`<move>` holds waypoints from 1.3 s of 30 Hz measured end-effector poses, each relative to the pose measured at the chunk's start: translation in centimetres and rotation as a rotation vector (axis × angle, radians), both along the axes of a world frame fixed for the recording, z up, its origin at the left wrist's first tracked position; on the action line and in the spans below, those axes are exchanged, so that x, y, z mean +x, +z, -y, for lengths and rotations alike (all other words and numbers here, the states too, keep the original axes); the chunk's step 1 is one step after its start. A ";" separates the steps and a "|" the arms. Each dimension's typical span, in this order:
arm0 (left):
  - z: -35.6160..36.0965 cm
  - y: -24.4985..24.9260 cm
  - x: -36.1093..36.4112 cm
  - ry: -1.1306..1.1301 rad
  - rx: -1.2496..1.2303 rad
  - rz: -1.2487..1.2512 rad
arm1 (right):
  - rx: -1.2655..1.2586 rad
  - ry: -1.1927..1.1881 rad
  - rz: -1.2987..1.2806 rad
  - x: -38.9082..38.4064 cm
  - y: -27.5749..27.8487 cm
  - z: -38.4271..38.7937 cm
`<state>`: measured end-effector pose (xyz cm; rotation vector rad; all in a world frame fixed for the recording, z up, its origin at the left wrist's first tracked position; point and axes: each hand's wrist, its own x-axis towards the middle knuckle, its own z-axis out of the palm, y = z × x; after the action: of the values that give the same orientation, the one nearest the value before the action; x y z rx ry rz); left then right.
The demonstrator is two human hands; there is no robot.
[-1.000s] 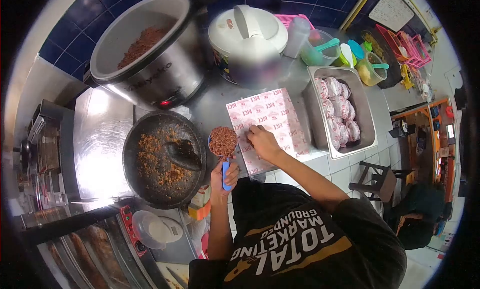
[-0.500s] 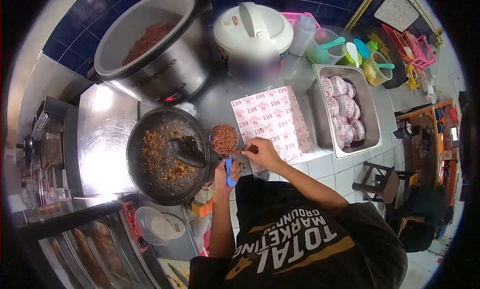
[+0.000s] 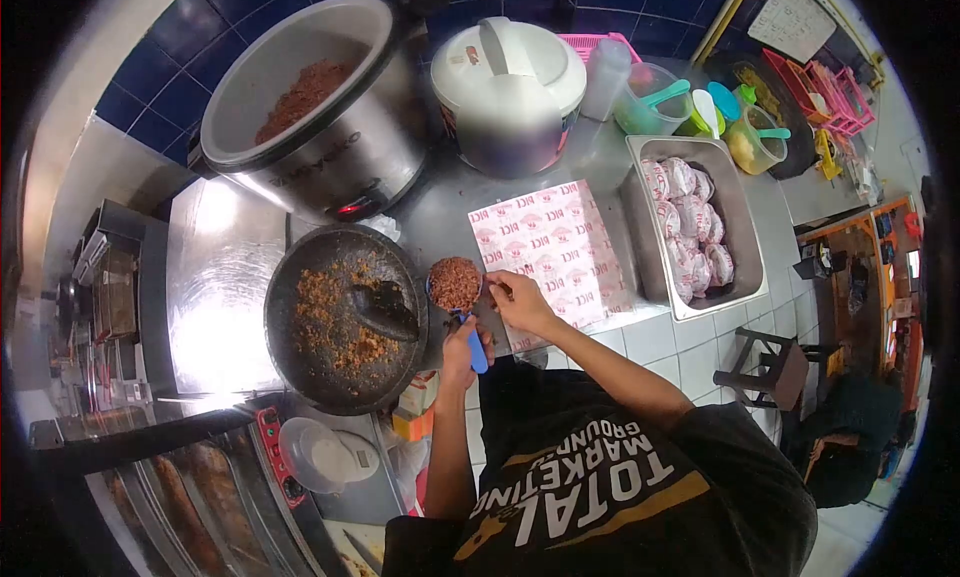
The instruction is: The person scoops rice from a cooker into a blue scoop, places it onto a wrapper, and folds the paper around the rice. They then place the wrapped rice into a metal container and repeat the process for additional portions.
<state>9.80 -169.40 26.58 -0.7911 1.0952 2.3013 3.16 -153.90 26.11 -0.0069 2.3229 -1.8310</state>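
My left hand [image 3: 462, 353] is wrapped round the blue handle of a scoop [image 3: 455, 284] heaped with reddish-brown rice. Close by the scoop's right rim is my right hand [image 3: 518, 303], fingers curled together at the tips; what is between them, if anything, is too small to name. Left of the scoop sits a dark stone mortar [image 3: 285, 322] with orange-brown paste and a dark pestle [image 3: 385, 310]. Printed wrapping paper [image 3: 540, 242] lies on the metal counter to the right.
A large open cooker [image 3: 350, 162] with reddish rice and a white lidded cooker [image 3: 510, 107] stand at the back. To the right are a metal tray [image 3: 635, 217] of wrapped bundles and tubs with spoons [image 3: 650, 97]. A scale [image 3: 358, 455] is lower left.
The view has shifted slightly, so most things sit a little further right. My left hand still holds the filled scoop, and my right hand stays beside its rim.
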 end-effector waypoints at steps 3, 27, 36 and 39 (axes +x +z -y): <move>-0.8 1.3 0.2 -0.071 -0.387 -0.071 | 0.036 -0.007 -0.030 -0.1 -0.1 -0.1; -1.4 1.3 1.1 -0.518 -1.983 -0.506 | 0.733 -0.002 -0.641 -12.7 3.1 -7.2; -1.2 3.2 2.8 -0.522 -1.911 -0.437 | 1.117 0.296 -0.683 -15.8 1.0 -8.8; -1.2 2.8 2.9 -0.509 -1.891 -0.448 | 1.117 0.284 -0.704 -15.9 1.1 -8.8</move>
<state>12.67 -168.16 29.41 -0.3061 3.0948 0.4306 -12.70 -145.11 27.24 -0.8679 3.2219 -0.2152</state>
